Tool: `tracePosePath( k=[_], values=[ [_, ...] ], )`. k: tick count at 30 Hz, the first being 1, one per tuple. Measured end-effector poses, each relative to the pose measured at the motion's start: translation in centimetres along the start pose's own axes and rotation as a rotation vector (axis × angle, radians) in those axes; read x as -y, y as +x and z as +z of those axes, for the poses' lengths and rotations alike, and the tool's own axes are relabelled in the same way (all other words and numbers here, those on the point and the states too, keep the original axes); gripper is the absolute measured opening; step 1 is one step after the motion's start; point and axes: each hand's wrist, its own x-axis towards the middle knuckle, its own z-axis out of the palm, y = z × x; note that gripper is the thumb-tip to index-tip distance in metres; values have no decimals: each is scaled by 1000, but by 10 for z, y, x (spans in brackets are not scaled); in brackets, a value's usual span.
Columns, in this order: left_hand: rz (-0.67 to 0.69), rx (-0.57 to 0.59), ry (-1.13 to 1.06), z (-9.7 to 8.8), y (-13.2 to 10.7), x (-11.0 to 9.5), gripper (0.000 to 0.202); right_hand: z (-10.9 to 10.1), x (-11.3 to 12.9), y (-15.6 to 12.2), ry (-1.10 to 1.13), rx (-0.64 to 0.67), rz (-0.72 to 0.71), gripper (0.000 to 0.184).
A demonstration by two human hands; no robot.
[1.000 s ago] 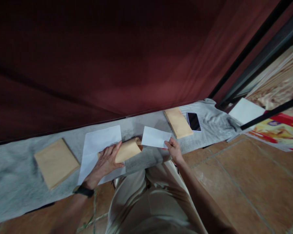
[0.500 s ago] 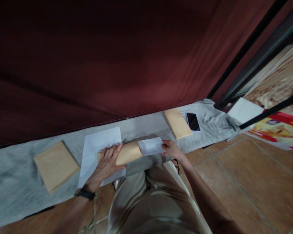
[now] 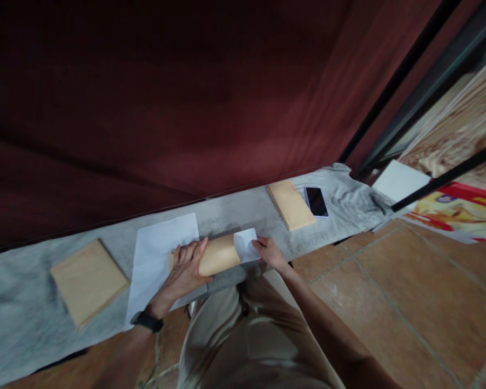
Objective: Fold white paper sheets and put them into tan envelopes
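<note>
My left hand (image 3: 185,265) grips a tan envelope (image 3: 218,254) by its left end, holding it above a white sheet (image 3: 162,246) on the grey cloth (image 3: 20,308). My right hand (image 3: 269,251) pinches a folded white paper (image 3: 246,245) whose left part sits inside the envelope's open end. A black band is on my left wrist.
A stack of tan envelopes (image 3: 87,281) lies at the left. Another tan stack (image 3: 290,204) and a dark phone (image 3: 316,201) lie at the right. A white sheet (image 3: 399,181) and a colourful poster (image 3: 461,210) lie beyond on the tiled floor. A dark red curtain hangs behind.
My right hand has brought the folded white paper leftward and slid it into the envelope's open end. Most of the paper is now hidden inside. My left hand keeps its hold.
</note>
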Motion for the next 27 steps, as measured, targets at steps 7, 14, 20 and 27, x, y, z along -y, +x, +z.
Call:
tracePosePath(
  k=[7, 14, 20, 27],
  values=[
    [49, -13, 1, 5, 10, -12, 118, 30, 8, -1, -37, 23, -14, 31],
    [57, -28, -35, 5, 14, -21, 116, 40, 14, 3, -18, 59, 13, 27],
    [64, -45, -35, 7, 15, -22, 113, 34, 8, -5, -31, 36, 21, 29],
    [73, -30, -13, 7, 16, -21, 114, 29, 2, -7, -54, -16, 42, 29]
  ],
)
